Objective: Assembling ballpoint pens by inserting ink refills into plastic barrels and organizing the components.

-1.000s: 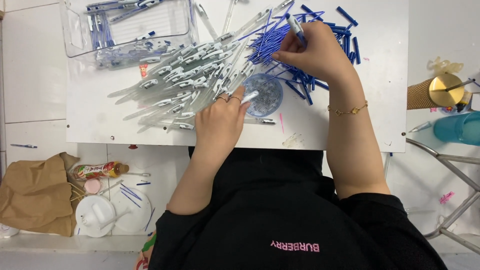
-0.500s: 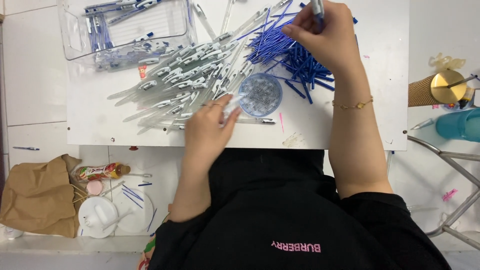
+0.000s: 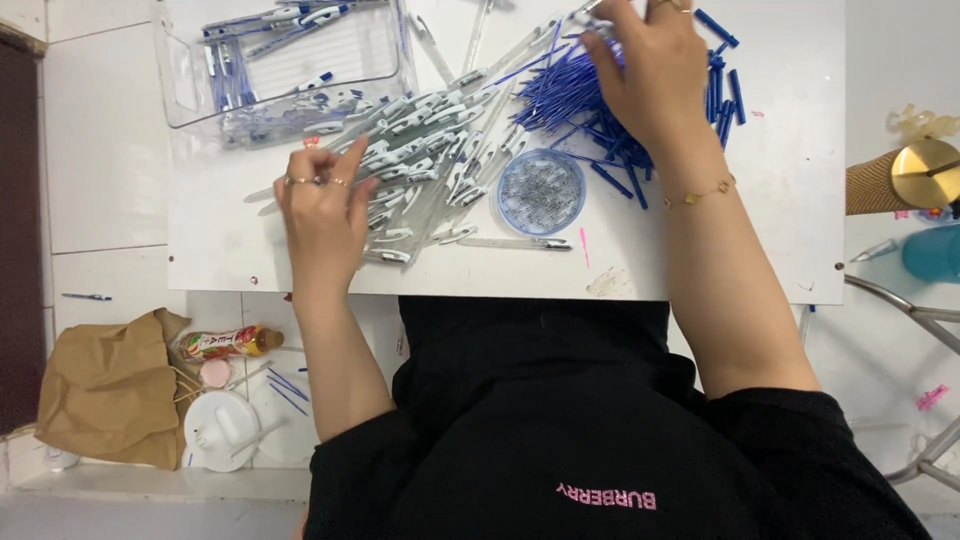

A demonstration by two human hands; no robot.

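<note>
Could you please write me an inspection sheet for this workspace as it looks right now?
Surface: white board, pink and blue marks on it.
Job's things: heap of clear pen barrels; pile of blue refills; round blue dish of small metal parts; clear bin with assembled pens.
Clutter: brown paper bag, bottle, white lid on the floor.
Grippers: left hand on the barrels; right hand on the refills, grip hidden.
Cables: nothing seen.
Surroundings: gold-capped object and a metal frame at the right.

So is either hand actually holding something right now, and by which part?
Cannot be told. The left hand rests on the clear plastic pen barrels; the right hand covers the thin blue refills, its fingertips hidden.
</note>
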